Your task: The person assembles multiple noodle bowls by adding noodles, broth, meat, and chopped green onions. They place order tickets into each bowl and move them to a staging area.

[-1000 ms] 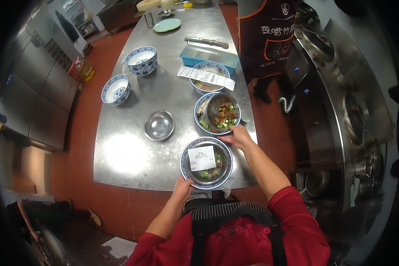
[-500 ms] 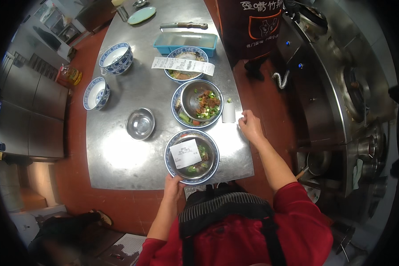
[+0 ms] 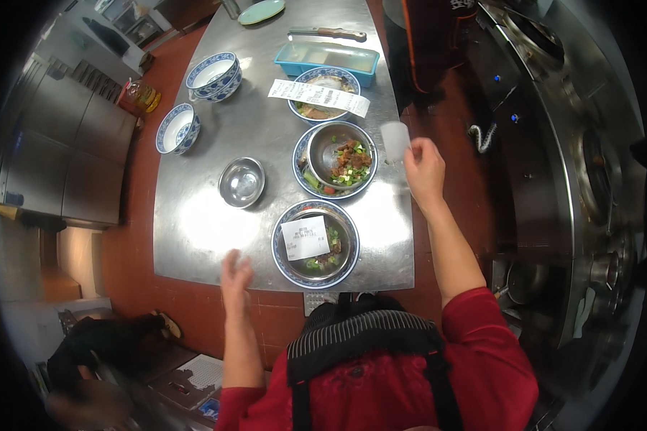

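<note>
My right hand (image 3: 423, 169) pinches a white paper slip (image 3: 394, 142), lifted at the table's right edge. To its left, a steel bowl (image 3: 323, 149) of browned meat and chopped scallions sits inside a blue-and-white bowl (image 3: 300, 174) with vegetables. Nearest me stands another blue-and-white bowl (image 3: 279, 267), holding a steel bowl (image 3: 351, 251) of meat and scallions under a white receipt (image 3: 305, 238). My left hand (image 3: 236, 276) hovers by the table's near edge, slightly blurred, fingers apart and nothing in it. Farther back, a long receipt (image 3: 320, 98) lies across a filled blue-and-white bowl (image 3: 352, 77).
A small steel bowl (image 3: 241, 182), stacked blue-and-white bowls (image 3: 214, 75) and a single one (image 3: 177, 129) stand left on the steel table (image 3: 216, 251). Behind are a blue tray (image 3: 327, 59), a knife (image 3: 328, 33) and a green plate (image 3: 262, 11). Another person (image 3: 431, 43) stands far right.
My left hand has let go of the nearest bowl and moved left. My right hand has picked up the paper slip from the table and raised it. The view has shifted.
</note>
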Demonstrator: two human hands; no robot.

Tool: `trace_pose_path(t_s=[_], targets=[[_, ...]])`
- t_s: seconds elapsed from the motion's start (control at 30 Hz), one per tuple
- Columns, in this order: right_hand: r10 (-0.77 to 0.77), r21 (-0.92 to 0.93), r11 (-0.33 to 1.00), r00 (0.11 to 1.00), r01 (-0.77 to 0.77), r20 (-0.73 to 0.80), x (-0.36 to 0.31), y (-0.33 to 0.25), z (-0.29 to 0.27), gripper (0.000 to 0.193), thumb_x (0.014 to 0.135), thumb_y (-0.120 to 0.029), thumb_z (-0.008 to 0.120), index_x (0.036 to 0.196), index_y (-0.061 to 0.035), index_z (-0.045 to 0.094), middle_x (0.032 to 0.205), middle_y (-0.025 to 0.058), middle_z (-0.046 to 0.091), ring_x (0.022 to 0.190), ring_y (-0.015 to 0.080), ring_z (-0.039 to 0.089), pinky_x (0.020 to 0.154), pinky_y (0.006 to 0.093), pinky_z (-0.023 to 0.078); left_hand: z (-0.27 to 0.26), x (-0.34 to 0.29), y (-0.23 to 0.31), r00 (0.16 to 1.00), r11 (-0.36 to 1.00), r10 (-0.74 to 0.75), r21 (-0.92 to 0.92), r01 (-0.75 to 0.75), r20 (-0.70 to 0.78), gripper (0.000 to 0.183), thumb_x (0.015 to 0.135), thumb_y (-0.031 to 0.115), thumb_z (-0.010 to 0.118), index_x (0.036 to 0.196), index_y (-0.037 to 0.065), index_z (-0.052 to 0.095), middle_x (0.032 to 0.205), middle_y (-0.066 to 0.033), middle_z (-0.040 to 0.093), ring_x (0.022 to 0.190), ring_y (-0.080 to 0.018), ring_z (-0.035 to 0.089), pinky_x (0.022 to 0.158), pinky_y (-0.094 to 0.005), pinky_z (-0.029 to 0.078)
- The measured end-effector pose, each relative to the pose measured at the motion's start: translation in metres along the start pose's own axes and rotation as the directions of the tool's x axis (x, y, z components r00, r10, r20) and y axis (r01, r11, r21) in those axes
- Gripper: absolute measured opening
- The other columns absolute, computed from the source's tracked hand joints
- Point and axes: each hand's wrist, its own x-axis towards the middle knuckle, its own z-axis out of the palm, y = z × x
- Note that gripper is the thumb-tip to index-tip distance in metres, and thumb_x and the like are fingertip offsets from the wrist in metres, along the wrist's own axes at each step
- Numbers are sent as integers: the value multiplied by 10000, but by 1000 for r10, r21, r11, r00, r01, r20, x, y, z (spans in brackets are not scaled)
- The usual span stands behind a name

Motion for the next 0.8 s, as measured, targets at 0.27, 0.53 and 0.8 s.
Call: trace_pose_path(t_s=[0.27,0.53,0.8], targets=[[-357,124,933,828,337,432,8,-48,30,256,728,-141,603,960,-60,531,964,118,523,749,287,578,633,365,472,94,36,63,906,851,327,334,-405,268,494,747,118,585,1203,20,421,1182,-108,460,1084,-237,452,865,-368,395],[20,-225,962,785,152,619,20,74,41,236,748,-157,560,954,-46,589,916,177,571,817,344,562,726,399,455,171,84,82,818,509,371,640,-575,439,477,717,174,597,1142,9,457,1135,-159,485,974,-274,521,800,-356,422],[44,2,998,795,-57,605,42,45,34,181,757,-84,546,921,-15,584,942,168,584,771,294,574,689,352,458,161,95,87,870,602,328,629,-492,367,467,736,168,610,1153,7,477,1084,-156,532,982,-225,530,740,-304,462]])
